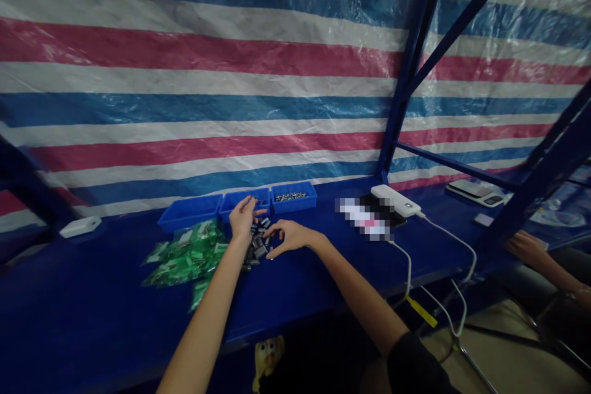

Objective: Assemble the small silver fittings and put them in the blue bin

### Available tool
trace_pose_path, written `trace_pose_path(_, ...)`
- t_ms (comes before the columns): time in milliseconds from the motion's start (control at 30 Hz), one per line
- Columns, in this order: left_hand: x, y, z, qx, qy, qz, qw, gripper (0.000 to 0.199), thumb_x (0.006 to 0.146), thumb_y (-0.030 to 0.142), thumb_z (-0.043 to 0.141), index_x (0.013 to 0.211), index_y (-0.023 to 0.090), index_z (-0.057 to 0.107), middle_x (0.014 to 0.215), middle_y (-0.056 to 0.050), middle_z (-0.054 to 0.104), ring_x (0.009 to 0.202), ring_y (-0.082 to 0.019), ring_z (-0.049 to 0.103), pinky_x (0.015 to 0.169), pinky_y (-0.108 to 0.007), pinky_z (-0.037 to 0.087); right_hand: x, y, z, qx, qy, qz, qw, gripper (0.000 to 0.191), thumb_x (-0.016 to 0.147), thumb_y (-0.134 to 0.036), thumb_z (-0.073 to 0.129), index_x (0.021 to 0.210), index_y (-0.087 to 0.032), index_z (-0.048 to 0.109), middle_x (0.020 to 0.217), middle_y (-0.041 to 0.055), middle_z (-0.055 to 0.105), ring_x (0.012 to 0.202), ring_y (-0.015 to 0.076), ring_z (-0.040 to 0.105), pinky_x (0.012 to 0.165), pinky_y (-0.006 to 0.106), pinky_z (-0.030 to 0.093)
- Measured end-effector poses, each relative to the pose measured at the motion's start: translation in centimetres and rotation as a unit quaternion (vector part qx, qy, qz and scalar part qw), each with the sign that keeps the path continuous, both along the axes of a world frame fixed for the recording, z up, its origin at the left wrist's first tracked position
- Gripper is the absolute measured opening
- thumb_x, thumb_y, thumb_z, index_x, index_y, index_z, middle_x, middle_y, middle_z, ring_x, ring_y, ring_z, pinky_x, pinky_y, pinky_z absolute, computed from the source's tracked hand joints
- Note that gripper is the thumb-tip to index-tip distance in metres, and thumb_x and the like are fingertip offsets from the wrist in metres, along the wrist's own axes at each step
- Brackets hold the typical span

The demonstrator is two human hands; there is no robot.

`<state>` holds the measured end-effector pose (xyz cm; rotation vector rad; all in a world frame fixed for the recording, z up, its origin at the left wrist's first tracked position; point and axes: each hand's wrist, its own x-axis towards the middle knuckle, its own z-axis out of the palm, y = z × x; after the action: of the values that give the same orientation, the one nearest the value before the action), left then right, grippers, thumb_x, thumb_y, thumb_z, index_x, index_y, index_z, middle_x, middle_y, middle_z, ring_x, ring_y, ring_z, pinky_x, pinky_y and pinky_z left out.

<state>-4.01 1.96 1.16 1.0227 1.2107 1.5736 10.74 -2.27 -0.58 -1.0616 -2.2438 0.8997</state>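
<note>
On the blue table a heap of small dark and silvery cylindrical parts (259, 249) lies between my two hands. My left hand (244, 217) is over the front edge of the middle blue bin (226, 206), its fingers bent; what they hold, if anything, is too small to name. At the heap's right side my right hand (292, 237) curves with thumb and fingers apart, nothing visible between them. Green-printed plastic packets (191, 257) are piled left of the heap. Small metal pieces sit in the right bin (294, 204).
A third blue bin (184, 214) stands at the left, with a white device (80, 227) beyond it. Right of my hands lie a phone, partly pixelated, and a white power bank (396, 200) with cables. A scale (478, 192) and another person's hand (527, 249) are far right.
</note>
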Motion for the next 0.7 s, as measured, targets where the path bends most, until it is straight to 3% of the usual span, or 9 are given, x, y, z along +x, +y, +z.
trace_pose_path(133, 0.4, -0.2, 0.0, -0.012, 0.012, -0.018, 1.0, 0.046, 0.075, 0.021, 0.062, 0.119, 0.009, 0.052, 0.114, -0.018, 0.059, 0.054, -0.012, 0.064, 0.032, -0.014, 0.031, -0.1, 0.6, -0.7, 0.007, 0.017, 0.006, 1.0, 0.044, 0.059, -0.039, 0.075, 0.098, -0.021, 0.067, 0.091, 0.0016, 0.065, 0.071, 0.0113, 0.054, 0.061, 0.021, 0.042)
trace_pose_path(300, 0.5, -0.5, 0.2, 0.022, 0.053, -0.016, 0.998, 0.035, 0.075, 0.022, 0.055, 0.108, 0.01, 0.059, 0.107, -0.015, 0.062, 0.049, -0.01, 0.062, 0.032, -0.015, 0.032, -0.2, 1.1, -1.1, 0.003, 0.039, -0.008, 0.999, 0.026, 0.068, -0.023, 0.068, 0.093, -0.017, 0.068, 0.084, 0.0018, 0.066, 0.067, 0.0101, 0.056, 0.061, 0.019, 0.043)
trace_pose_path(533, 0.9, -1.0, 0.0, 0.034, 0.077, -0.009, 0.996, 0.029, 0.07, 0.03, 0.051, 0.089, 0.012, 0.062, 0.084, -0.006, 0.064, 0.041, -0.007, 0.054, 0.033, -0.015, 0.03, -0.4, 0.9, -1.2, 0.045, 0.0, -0.048, 0.998, 0.024, 0.066, -0.02, 0.066, 0.09, -0.019, 0.069, 0.081, 0.0005, 0.067, 0.067, 0.0113, 0.058, 0.06, 0.02, 0.042)
trace_pose_path(700, 1.1, -1.0, 0.1, 0.044, 0.086, -0.019, 0.995, 0.026, 0.069, 0.03, 0.05, 0.084, 0.012, 0.061, 0.074, -0.002, 0.06, 0.038, -0.007, 0.052, 0.031, -0.016, 0.028, -0.4, 1.2, -1.7, 0.097, -0.001, -0.128, 0.987, 0.027, 0.065, -0.021, 0.066, 0.092, -0.02, 0.067, 0.089, 0.002, 0.067, 0.072, 0.013, 0.06, 0.065, 0.022, 0.044)
